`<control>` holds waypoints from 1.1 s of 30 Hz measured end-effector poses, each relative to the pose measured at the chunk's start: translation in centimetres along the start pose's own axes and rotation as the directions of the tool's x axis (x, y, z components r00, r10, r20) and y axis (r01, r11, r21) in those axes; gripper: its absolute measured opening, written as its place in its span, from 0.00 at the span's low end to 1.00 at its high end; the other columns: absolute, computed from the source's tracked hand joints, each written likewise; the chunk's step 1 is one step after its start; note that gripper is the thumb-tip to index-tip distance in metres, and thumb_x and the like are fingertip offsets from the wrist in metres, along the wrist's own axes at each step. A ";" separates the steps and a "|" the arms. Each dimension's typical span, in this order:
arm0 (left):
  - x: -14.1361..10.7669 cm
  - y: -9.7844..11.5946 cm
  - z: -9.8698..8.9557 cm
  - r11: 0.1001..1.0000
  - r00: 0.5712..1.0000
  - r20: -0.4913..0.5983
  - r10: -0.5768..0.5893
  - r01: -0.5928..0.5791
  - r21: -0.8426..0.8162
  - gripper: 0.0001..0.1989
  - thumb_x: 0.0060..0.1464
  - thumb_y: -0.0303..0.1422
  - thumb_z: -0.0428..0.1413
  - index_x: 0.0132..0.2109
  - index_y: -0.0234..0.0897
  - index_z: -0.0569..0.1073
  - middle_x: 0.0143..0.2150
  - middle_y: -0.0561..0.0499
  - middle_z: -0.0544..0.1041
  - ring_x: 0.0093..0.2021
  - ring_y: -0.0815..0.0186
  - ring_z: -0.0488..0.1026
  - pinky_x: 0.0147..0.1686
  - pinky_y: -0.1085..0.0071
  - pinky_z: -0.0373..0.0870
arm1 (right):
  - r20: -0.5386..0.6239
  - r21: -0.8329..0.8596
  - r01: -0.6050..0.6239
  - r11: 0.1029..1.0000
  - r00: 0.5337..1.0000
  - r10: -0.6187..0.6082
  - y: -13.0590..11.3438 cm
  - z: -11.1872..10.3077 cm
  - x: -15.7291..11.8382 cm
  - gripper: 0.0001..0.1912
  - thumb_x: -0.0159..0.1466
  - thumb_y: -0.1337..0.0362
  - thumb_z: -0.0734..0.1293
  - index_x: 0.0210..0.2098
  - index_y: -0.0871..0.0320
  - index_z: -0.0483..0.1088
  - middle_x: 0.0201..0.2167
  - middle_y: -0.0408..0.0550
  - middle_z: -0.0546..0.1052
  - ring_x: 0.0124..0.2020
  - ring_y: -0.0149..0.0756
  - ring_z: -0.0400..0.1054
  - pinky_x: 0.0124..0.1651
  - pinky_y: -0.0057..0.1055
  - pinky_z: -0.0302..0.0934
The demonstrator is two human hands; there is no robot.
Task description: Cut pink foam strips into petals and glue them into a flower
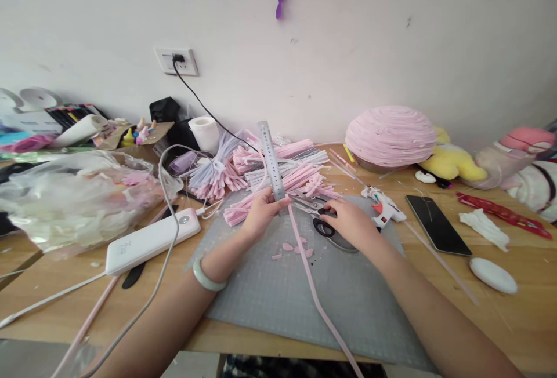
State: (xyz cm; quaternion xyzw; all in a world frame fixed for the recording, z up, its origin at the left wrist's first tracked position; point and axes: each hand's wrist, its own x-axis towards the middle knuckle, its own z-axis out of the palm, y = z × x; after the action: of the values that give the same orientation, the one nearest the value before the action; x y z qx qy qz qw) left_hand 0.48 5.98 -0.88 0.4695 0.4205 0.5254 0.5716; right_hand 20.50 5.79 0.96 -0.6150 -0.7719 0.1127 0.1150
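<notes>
My left hand (261,215) pinches the lower end of a metal ruler (270,160), which tilts up and away. Between the same fingertips is the end of a long pink chenille stem (308,276) that trails down past the table's front edge. Closed at the black-handled scissors (323,227), my right hand (348,221) has its fingers on a handle loop. The scissor blades point left toward the ruler's foot. Small pink scraps (300,249) lie on the grey cutting mat (348,297) below both hands. Behind them is a heap of pink and white chenille stems (287,163).
On the left are a white power bank (152,242) with cables and a plastic bag (78,198). To the right lie a glue gun (385,209), a phone (437,224) and a white oval object (494,275). A pink dome (390,134) stands at the back.
</notes>
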 end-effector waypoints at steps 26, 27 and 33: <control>0.8 1.2 -1.6 0.989 0.992 0.122 0.028 -0.046 0.144 0.11 0.38 0.28 0.61 0.34 0.34 0.72 0.28 0.54 0.71 0.28 0.70 0.67 0.27 0.76 0.61 | 0.656 0.439 -0.070 0.896 0.706 -0.267 1.6 -2.3 -0.2 0.12 0.50 0.55 0.65 0.21 0.59 0.68 0.13 0.37 0.63 0.12 0.23 0.52 0.14 0.22 0.43; 0.8 1.1 -1.5 0.986 0.990 0.134 0.039 -0.060 0.157 0.11 0.39 0.28 0.60 0.34 0.34 0.72 0.29 0.54 0.71 0.29 0.69 0.67 0.28 0.76 0.61 | 0.665 0.423 -0.053 0.904 0.696 -0.271 1.5 -2.2 -0.2 0.14 0.49 0.54 0.65 0.19 0.59 0.66 0.12 0.37 0.61 0.12 0.23 0.52 0.14 0.22 0.43; 0.6 0.8 -1.3 0.969 0.973 0.229 0.027 -0.081 0.233 0.09 0.41 0.29 0.59 0.35 0.35 0.72 0.31 0.53 0.71 0.32 0.68 0.67 0.33 0.74 0.63 | 0.670 0.402 -0.001 0.916 0.682 -0.293 1.7 -1.2 0.0 0.20 0.53 0.49 0.61 0.18 0.60 0.63 0.14 0.40 0.63 0.14 0.23 0.54 0.16 0.22 0.46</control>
State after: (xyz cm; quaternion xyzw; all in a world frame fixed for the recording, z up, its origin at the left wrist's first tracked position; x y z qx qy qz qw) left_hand -0.91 6.71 -0.40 0.6030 0.4009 0.4296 0.5395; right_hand 22.43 6.23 1.62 -0.4235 -0.7667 0.4770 -0.0728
